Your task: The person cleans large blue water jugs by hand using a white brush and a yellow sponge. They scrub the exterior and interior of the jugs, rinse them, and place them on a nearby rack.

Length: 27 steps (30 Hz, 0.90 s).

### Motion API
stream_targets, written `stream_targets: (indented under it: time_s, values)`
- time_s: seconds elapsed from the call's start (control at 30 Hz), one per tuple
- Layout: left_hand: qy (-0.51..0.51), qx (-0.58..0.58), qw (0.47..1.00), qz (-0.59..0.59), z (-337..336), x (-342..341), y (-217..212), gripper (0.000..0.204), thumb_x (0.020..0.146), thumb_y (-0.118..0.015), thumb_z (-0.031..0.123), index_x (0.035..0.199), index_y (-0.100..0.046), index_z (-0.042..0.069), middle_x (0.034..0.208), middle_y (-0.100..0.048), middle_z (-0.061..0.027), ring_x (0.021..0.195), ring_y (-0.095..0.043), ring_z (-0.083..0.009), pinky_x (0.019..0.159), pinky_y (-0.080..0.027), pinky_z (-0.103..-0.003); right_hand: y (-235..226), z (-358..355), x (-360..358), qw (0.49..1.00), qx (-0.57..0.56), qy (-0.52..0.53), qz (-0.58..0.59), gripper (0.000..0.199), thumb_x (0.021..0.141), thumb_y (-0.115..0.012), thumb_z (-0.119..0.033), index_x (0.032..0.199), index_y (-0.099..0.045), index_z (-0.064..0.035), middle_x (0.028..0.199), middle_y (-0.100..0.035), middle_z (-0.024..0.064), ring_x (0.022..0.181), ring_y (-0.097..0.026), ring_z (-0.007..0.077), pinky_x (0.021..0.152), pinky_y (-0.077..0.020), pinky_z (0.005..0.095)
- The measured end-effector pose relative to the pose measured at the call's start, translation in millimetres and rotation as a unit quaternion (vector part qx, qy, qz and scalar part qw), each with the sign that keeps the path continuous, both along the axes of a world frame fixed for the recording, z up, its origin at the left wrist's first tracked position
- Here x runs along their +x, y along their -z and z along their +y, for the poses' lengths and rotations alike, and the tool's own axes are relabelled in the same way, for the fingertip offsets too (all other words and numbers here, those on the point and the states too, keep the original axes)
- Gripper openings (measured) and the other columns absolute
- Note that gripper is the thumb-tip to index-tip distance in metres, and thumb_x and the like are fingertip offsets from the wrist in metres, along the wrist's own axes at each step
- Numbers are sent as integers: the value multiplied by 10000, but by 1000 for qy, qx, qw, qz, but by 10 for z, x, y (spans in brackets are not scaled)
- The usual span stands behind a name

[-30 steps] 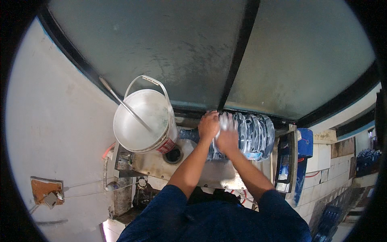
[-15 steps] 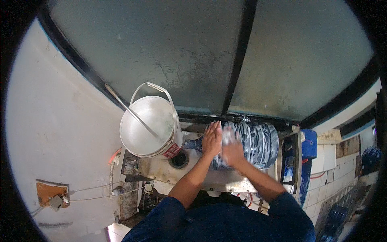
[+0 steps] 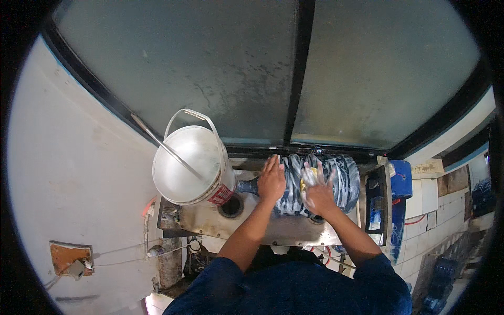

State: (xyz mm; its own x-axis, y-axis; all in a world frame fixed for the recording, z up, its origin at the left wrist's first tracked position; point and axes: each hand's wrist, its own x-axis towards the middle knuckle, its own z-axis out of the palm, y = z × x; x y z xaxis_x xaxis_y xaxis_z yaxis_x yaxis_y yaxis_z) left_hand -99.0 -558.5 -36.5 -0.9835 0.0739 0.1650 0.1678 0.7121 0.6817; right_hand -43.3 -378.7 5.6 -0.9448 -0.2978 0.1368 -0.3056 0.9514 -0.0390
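A big blue water jug [image 3: 348,181], streaked with white suds, lies on its side on a metal counter [image 3: 278,231], its neck pointing left. Flat on the jug's shoulder rests my left hand [image 3: 272,181], fingers stretched out and holding nothing. Farther along the ribbed body, my right hand [image 3: 318,191], suds on its fingers, presses a yellow sponge [image 3: 303,185] against the jug. Most of the sponge is hidden under the palm and spread fingers.
Left of the jug stands a white bucket [image 3: 229,181] with a raised handle and a long metal rod [image 3: 169,149] leaning in it. A round dark hole [image 3: 231,206] opens in the counter. Frosted glass panels [image 3: 210,63] rise behind. A blue container [image 3: 401,181] stands at right.
My right hand has slid right along the jug, away from my left hand, and the yellow sponge now shows. My left hand stays on the shoulder. The view has shifted slightly.
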Motion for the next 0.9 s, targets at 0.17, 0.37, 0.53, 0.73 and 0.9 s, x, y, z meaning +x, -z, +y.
stream_targets:
  time_s: [0.17, 0.37, 0.53, 0.73, 0.9]
  values:
    - [8, -11, 1000, 0, 40, -47, -82, 510, 1097, -377, 329, 1465, -524, 9, 1529, -516, -162, 1439, -446, -355, 1196, -348, -446, 157, 219, -641, 992, -39, 41, -114, 566, 1029, -453, -408, 1469, -536, -61, 1726, -121, 161, 1595, -20, 403, 1160, -10, 785]
    - [-2, -6, 1000, 14, -31, -52, -34, 480, 1086, -403, 308, 1438, -554, 18, 1510, -538, -148, 1413, -475, -361, 1176, -373, -442, -198, -107, -944, 951, -90, 112, -274, 645, 1035, -366, -534, 1380, -637, -61, 1554, -466, 244, 1559, -218, 406, 1253, -127, 627]
    - [1, -1, 999, 37, -62, 4, 24, 471, 1087, -406, 304, 1432, -560, 23, 1497, -550, -147, 1408, -480, -364, 1173, -377, -448, 275, 115, 79, 994, -86, -24, 65, 426, 934, -559, -197, 1298, -655, 4, 1466, -554, 241, 1447, -420, 418, 1207, -306, 550]
    - [24, 2, 999, 43, 122, -54, -102, 455, 1088, -409, 292, 1430, -564, 34, 1496, -550, -145, 1418, -469, -355, 1175, -375, -447, 991, 860, -1402, 981, -162, 67, -86, 498, 890, -632, -382, 1150, -684, 39, 1275, -659, 286, 1175, -641, 457, 1003, -506, 533]
    - [-10, -6, 1000, 23, -49, -34, -48, 421, 1071, -444, 246, 1423, -572, 54, 1470, -568, -156, 1386, -496, -361, 1164, -387, -434, -191, -155, -1101, 946, -103, 130, -278, 699, 1040, -369, -563, 1241, -692, 24, 1276, -677, 259, 1257, -612, 428, 1095, -464, 489]
